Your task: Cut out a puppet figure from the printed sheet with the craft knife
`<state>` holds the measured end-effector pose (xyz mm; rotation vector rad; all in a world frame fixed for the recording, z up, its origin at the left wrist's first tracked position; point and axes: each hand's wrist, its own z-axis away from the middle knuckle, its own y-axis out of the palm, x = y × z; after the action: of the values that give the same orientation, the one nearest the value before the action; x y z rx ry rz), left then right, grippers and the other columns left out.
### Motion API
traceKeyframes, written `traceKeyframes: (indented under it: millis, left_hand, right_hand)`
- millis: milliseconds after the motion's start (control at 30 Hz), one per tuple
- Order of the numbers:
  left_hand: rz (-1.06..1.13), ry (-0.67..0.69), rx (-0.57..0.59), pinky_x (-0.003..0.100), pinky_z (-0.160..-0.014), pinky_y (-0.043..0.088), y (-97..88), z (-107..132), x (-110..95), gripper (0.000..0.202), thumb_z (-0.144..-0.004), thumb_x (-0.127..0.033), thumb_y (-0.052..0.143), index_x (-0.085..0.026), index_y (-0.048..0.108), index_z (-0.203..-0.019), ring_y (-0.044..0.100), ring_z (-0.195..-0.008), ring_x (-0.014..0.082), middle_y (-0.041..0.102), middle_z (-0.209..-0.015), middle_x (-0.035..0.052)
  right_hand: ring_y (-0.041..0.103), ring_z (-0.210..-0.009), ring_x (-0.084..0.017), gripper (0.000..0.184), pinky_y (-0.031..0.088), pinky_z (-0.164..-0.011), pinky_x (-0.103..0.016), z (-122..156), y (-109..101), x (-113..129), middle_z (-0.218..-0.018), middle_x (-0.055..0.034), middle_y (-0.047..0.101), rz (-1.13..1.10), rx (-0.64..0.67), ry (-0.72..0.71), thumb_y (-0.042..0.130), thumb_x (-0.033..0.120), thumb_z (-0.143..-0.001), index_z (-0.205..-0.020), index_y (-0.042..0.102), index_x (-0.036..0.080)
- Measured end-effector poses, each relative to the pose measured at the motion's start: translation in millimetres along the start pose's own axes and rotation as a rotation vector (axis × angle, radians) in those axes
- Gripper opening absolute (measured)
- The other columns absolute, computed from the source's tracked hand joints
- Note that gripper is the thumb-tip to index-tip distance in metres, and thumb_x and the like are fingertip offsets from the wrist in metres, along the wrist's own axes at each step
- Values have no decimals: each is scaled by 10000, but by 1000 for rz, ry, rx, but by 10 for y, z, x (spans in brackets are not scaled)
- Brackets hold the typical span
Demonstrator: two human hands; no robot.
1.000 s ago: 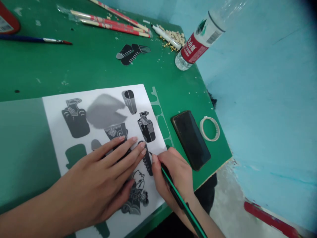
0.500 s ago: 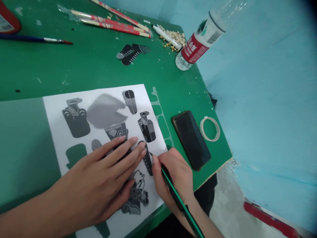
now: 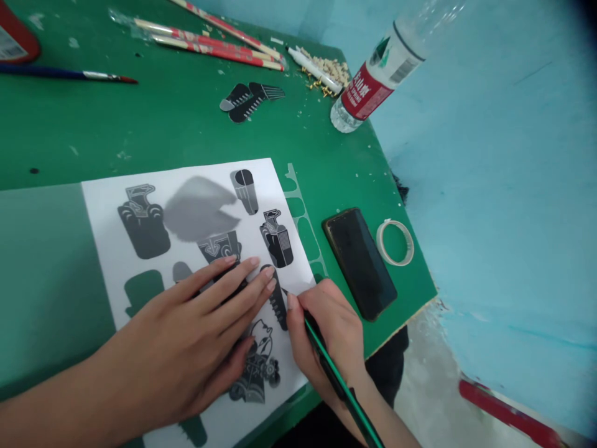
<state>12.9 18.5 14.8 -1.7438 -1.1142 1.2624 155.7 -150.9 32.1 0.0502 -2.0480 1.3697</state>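
A white sheet (image 3: 109, 214) printed with black and grey shapes lies on the green table (image 3: 140, 137). My left hand (image 3: 196, 336) rests flat on the sheet, fingers spread and pressing it down. My right hand (image 3: 329, 333) grips a thin green-handled craft knife (image 3: 338, 379). Its tip touches the sheet at a narrow black toothed shape (image 3: 278, 305), right next to my left fingertips.
A black phone (image 3: 360, 262) and a tape ring (image 3: 395, 241) lie right of the sheet near the table edge. Farther back are a water bottle (image 3: 373, 81), cut-out black pieces (image 3: 249, 99), chopstick packets (image 3: 209, 46), a paintbrush (image 3: 69, 74) and small beads (image 3: 329, 68).
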Motion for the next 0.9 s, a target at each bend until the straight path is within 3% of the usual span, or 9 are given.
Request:
traceKeyframes:
  millis: [433, 600, 900]
  left_hand:
    - [3, 8, -4, 427, -1334, 197, 5, -1, 0, 549, -1065, -394, 501, -76, 580, -1505, 543, -1457, 300, 604, -1563, 116]
    - [4, 9, -5, 427, -1333, 199, 3, -4, 3, 543, -1066, -393, 502, -82, 578, -1505, 534, -1466, 297, 601, -1568, 110]
    - [3, 8, -6, 435, -1334, 191, 8, -8, 4, 548, -1072, -392, 477, -75, 570, -1509, 537, -1461, 305, 602, -1566, 117]
  right_hand:
    - [471, -646, -158, 334, 422, -607, -289, 48, 10, 36, -639, 12, 487, 26, -2, 20, 575, 70, -1006, -730, 471, 229]
    - [452, -648, -163, 341, 414, -603, -294, 75, 60, 38, -639, 11, 457, 20, -67, 46, 567, 90, -1009, -722, 450, 233]
    - [489, -657, -154, 358, 433, -620, -265, 70, 13, 63, -630, 13, 493, 28, -18, 94, 543, 125, -1037, -713, 435, 230]
